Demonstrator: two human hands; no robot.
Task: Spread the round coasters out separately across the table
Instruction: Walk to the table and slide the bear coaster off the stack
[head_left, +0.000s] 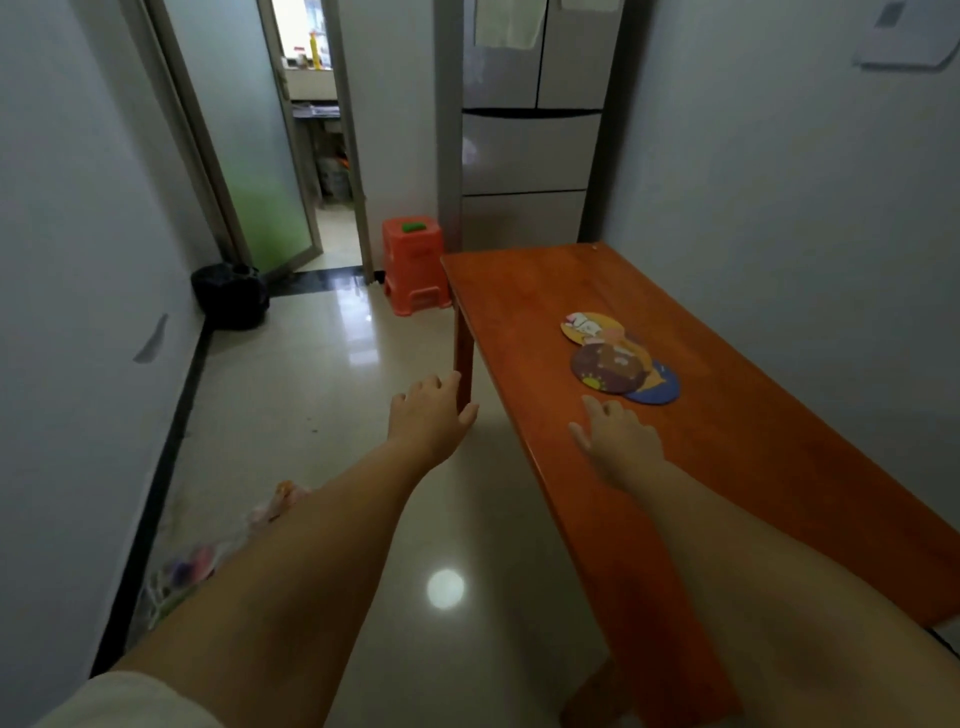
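Two empty hands reaching toward overlapping coasters

The right hand (621, 441) is hovering over the orange table (524, 291), fingers loose, grasping nothing; the left hand (431, 415) is hanging open beside the table edge. Beyond them, the round coasters (618, 358) are lying overlapped mid-table.

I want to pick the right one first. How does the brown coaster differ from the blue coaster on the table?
The brown coaster lies on top and shows almost its whole face; the blue coaster lies under it, so only a crescent shows. The brown one sits nearer the table's left edge, the blue one further right. Both are round, flat, and overlapping in one cluster just beyond the right hand.
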